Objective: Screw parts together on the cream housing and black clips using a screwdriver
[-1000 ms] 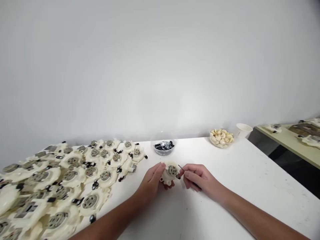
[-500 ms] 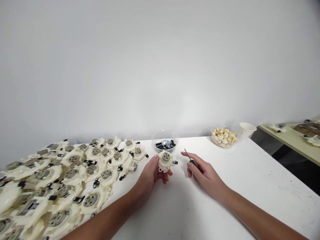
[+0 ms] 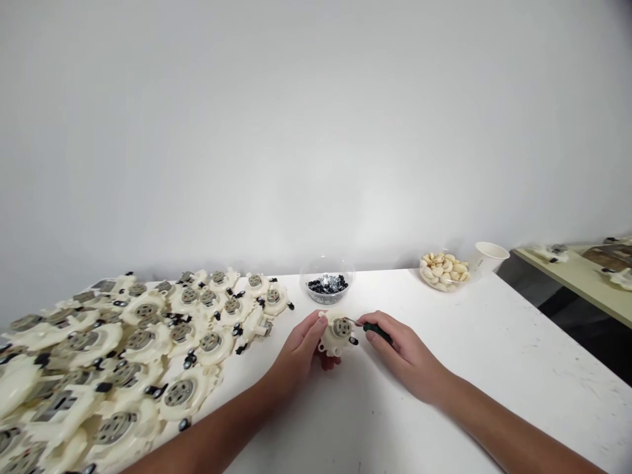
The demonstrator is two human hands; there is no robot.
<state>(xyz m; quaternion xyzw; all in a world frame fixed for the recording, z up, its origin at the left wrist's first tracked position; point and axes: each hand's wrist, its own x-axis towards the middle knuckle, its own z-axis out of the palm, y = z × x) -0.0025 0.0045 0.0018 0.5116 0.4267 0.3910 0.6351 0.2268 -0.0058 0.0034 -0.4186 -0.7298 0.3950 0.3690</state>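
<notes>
My left hand (image 3: 302, 343) is closed round the left side of a cream plastic housing (image 3: 330, 338) with a round grey metal motor (image 3: 342, 327) set in its face. A small black piece sticks out at the housing's lower right. In my right hand (image 3: 399, 342) is a screwdriver with a dark green handle (image 3: 378, 332). Its thin shaft points left and reaches the motor's right edge; whether the tip touches cannot be made out. Just behind the housing stands a clear bowl (image 3: 328, 299) holding small black and silver parts (image 3: 327, 284).
Many similar motor housings (image 3: 141, 340) cover the left of the white table (image 3: 494, 368). At the back right are a clear bowl of cream, rounded pieces (image 3: 444, 270) and a white paper cup (image 3: 486, 258). A second table (image 3: 573, 276) with more parts stands beyond, against the wall.
The housing in my left hand has come slightly right and nearer to me. My right hand has tipped the screwdriver from pointing upward to pointing left, bringing its shaft to the motor.
</notes>
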